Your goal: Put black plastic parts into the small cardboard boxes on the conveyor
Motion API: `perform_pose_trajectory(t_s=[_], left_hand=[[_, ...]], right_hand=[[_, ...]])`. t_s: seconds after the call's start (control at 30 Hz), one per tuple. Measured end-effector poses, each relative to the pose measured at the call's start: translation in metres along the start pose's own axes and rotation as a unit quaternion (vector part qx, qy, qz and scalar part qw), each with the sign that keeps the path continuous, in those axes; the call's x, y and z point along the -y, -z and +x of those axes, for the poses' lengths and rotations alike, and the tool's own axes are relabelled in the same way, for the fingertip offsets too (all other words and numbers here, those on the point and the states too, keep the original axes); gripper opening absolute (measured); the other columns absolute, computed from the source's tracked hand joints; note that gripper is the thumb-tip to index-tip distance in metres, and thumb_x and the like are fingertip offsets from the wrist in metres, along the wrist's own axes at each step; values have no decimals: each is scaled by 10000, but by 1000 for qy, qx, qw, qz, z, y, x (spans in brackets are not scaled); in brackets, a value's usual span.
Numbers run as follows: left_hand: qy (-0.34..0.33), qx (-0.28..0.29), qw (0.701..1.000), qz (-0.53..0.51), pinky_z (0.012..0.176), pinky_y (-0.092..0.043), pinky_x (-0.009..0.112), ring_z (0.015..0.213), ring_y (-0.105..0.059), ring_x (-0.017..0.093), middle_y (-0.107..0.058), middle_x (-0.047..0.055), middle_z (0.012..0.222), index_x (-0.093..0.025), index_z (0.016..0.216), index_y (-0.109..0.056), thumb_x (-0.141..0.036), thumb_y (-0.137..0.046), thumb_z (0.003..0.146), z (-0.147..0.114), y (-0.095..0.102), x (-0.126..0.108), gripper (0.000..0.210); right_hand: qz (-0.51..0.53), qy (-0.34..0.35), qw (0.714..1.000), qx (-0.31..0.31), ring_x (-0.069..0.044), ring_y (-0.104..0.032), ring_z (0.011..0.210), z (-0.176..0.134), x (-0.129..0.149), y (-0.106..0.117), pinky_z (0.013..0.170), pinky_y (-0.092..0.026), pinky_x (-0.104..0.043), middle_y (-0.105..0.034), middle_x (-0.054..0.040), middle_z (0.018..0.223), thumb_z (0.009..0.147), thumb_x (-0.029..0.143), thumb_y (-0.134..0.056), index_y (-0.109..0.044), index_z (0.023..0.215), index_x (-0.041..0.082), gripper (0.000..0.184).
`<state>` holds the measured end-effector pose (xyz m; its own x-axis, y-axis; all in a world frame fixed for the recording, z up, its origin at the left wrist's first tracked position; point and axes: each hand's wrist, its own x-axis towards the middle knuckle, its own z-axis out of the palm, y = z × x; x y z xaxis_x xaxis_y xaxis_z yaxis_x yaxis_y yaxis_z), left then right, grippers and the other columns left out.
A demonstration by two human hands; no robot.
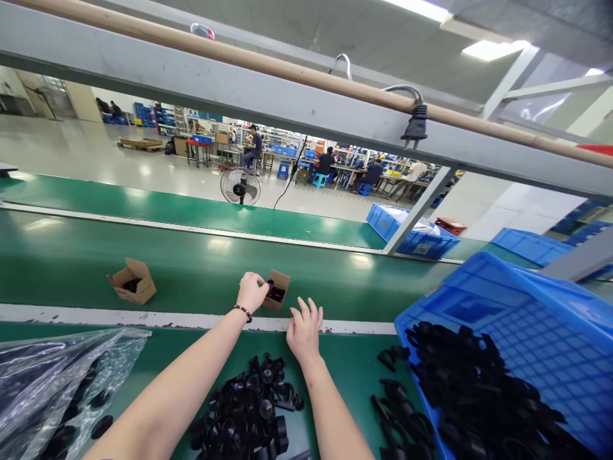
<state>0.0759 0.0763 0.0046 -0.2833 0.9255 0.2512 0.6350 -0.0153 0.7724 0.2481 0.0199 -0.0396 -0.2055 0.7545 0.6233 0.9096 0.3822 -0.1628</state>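
My left hand [252,292], with a beaded bracelet at the wrist, reaches to the left edge of a small open cardboard box [282,282]. Its fingers are pinched on a small black part [270,283] at the box's mouth; the part's exact shape is too small to make out. More dark pieces lie inside that box. Just right of the box, my right hand [305,329] is open, fingers apart and holding nothing. Between my forearms, a heap of black round plastic parts [246,406] lies on the green work surface.
Another open cardboard box [138,284] with dark contents stands on the green belt [191,268] to the left. A clear plastic bag [71,364] lies front left. At right, a blue crate [550,345] holds black parts. A plug [414,122] hangs from the overhead rail.
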Motion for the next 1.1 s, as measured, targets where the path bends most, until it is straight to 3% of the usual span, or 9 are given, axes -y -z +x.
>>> perform_pose_trajectory(t_s=[0.13, 0.33, 0.5, 0.6, 0.7, 0.83, 0.97, 1.1], left_hand=[[38, -12, 999, -1, 788, -405, 338, 896, -508, 204, -495, 75, 934, -156, 857, -529, -266, -501, 674, -1, 5, 20, 215], [22, 13, 1000, -14, 781, -411, 274, 923, -512, 170, -537, 46, 963, -185, 873, -536, -279, -430, 737, -47, 62, 53, 197], [3, 177, 984, 10, 726, -401, 267, 789, -536, 165, -595, 23, 815, -186, 770, -577, -351, -390, 771, -107, 113, 66, 249], [0, 277, 960, 32, 673, -391, 245, 720, -531, 150, -587, 7, 746, -186, 708, -592, -359, -399, 766, -141, 131, 67, 265], [22, 293, 955, 39, 638, -382, 230, 693, -520, 139, -577, 1, 744, -190, 786, -600, -341, -410, 757, -163, 134, 66, 245], [34, 280, 959, 34, 622, -378, 222, 650, -497, 129, -549, -3, 729, -196, 932, -590, -310, -447, 727, -171, 117, 63, 275], [6, 282, 958, 41, 599, -350, 223, 631, -484, 138, -531, -3, 680, -205, 782, -627, -261, -464, 693, -166, 101, 62, 194], [14, 305, 952, 21, 544, -305, 209, 580, -448, 134, -504, -30, 594, -206, 634, -565, -262, -498, 675, -162, 102, 71, 96]], right_hand=[[30, -5, 999, -23, -251, -246, 1213, 0, -7, -6, 992, -130, -527, -472, -80, 1188, 740, 105, -404, -582, 905, 178, 254], [69, 12, 997, -18, -230, -300, 1181, 2, -5, -15, 1005, -135, -488, -498, -66, 1158, 748, 120, -417, -585, 889, 181, 228], [78, 2, 997, -18, -212, -351, 1138, 0, -7, -17, 999, -158, -462, -526, -65, 1115, 753, 123, -410, -590, 874, 183, 226], [82, 0, 996, -21, -205, -379, 1108, 0, -8, -19, 992, -172, -449, -550, -61, 1072, 750, 122, -406, -596, 857, 185, 227], [88, 6, 996, -23, -202, -393, 1090, -1, -9, -23, 985, -185, -439, -566, -60, 1037, 748, 124, -407, -602, 842, 185, 224], [98, 17, 995, -21, -201, -401, 1076, -1, -9, -28, 977, -200, -424, -579, -60, 1010, 752, 129, -408, -607, 829, 180, 219], [89, 9, 996, -17, -202, -403, 1070, -2, -9, -22, 969, -201, -415, -584, -58, 995, 751, 124, -413, -608, 813, 175, 211], [49, -11, 999, 10, -190, -451, 998, 1, -12, 2, 925, -258, -370, -594, -58, 956, 768, 159, -423, -607, 821, 179, 193]])
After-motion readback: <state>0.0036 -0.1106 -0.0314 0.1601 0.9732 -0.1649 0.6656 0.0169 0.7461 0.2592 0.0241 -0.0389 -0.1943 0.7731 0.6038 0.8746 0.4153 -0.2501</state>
